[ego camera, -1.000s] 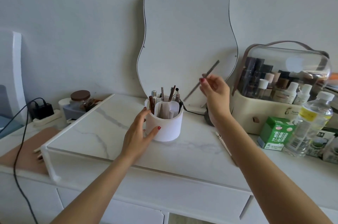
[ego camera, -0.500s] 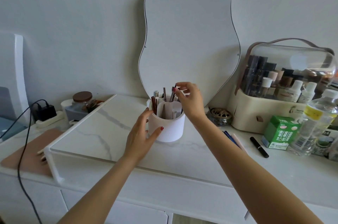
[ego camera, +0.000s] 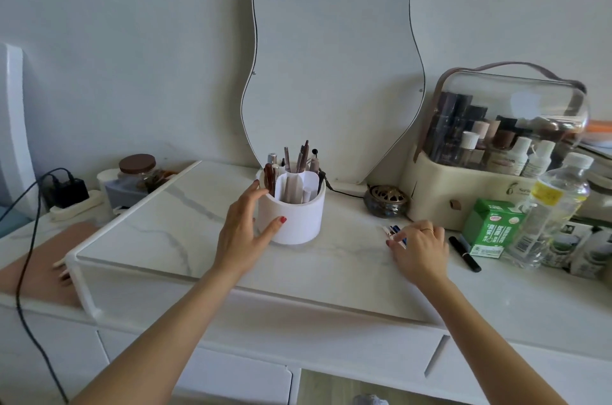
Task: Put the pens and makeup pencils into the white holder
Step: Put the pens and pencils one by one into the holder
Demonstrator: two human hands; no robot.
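Note:
The white holder [ego camera: 293,217] stands on the marble top in front of the mirror, with several pencils and brushes upright in its compartments. My left hand [ego camera: 243,232] cups its left side, thumb across the front. My right hand [ego camera: 419,247] is down on the table to the right, its fingertips resting on a small bunch of blue and white pens [ego camera: 392,231] that lie flat; the hand hides most of them. A black pen [ego camera: 464,254] lies just right of that hand.
A wavy mirror [ego camera: 331,67] leans on the wall behind the holder. At the right stand a brass dish [ego camera: 385,201], a clear-lidded cosmetics case [ego camera: 496,146], a green carton [ego camera: 488,232] and a water bottle [ego camera: 549,216]. At the left are a jar [ego camera: 137,173] and a charger cable [ego camera: 23,239].
My right hand put the long grey pencil into the holder, then dropped down to the right onto the pens on the table. My left hand stayed on the holder.

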